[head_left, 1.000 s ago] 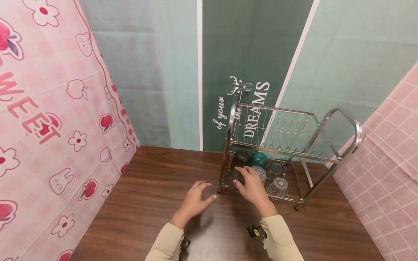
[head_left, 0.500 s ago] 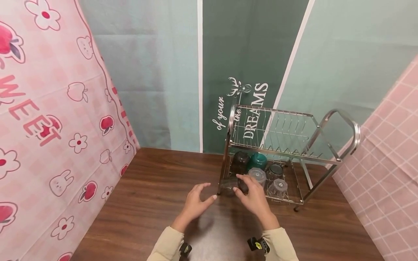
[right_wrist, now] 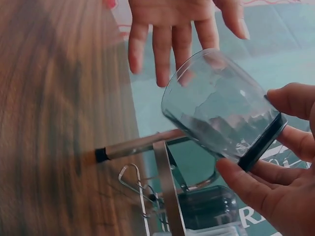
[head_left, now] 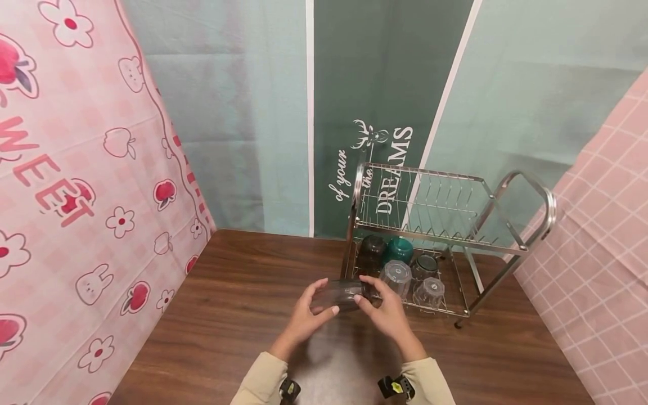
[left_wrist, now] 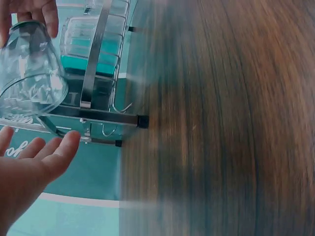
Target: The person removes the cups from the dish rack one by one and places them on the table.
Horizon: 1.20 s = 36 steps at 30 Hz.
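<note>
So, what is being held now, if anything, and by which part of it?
The right hand holds a glass tumbler by its base; the left hand does not grip it.

Head view looks forward and down across the tabletop (head_left: 243,292); the wrist views, close in, share the glass (right_wrist: 224,105) and rack (left_wrist: 95,59).

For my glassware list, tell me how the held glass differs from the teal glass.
Colour: the held glass is greyish and see-through, the teal glass blue-green. Pose: the held glass lies sideways, the teal glass stands base up. Place: the right hand grips the held glass; the teal glass sits low in the rack. No handle shows on either.
</note>
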Tool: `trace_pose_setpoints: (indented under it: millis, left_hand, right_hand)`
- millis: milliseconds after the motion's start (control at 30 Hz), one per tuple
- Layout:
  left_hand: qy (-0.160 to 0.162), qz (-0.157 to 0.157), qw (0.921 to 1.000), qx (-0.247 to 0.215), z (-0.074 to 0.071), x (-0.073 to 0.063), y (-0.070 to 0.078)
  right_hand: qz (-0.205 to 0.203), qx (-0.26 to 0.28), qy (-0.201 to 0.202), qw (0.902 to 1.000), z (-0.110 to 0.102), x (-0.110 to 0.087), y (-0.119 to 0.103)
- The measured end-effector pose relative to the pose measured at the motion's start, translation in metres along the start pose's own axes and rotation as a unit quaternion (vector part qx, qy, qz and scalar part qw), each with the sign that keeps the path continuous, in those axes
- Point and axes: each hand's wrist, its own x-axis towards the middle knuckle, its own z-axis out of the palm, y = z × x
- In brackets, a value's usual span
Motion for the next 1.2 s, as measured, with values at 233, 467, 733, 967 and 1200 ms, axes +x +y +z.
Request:
trace_pose_setpoints:
  millis: [233,467,733,967,1200]
  left_hand:
    - [-0.007,-0.002,0.9984,-0.056,0.003,-0.003,0.024]
    - [0.023,0.030,0.9944,-0.099,0.006,-0.003,0.018]
    - [0.048,0.055,0.9870,-0.143,0.007,-0.003,0.031]
    - [0.063,0.069,0.9849,-0.146,0.005,-0.002,0.025]
    - [0.083,0.070,0.9846,-0.137,0.002,-0.003,0.021]
  right_hand:
    - [-0.001,0.081,-0.001,0.9967,0.000,-0.004,-0.028]
    - [0.050,0.147,-0.023,0.9877,0.002,-0.003,-0.038]
    - [0.061,0.191,-0.027,0.9794,0.005,-0.002,-0.037]
    - [0.054,0.183,-0.043,0.9806,0.001,-0.004,-0.041]
    - [0.064,0.172,-0.042,0.9820,-0.002,-0.009,-0.024]
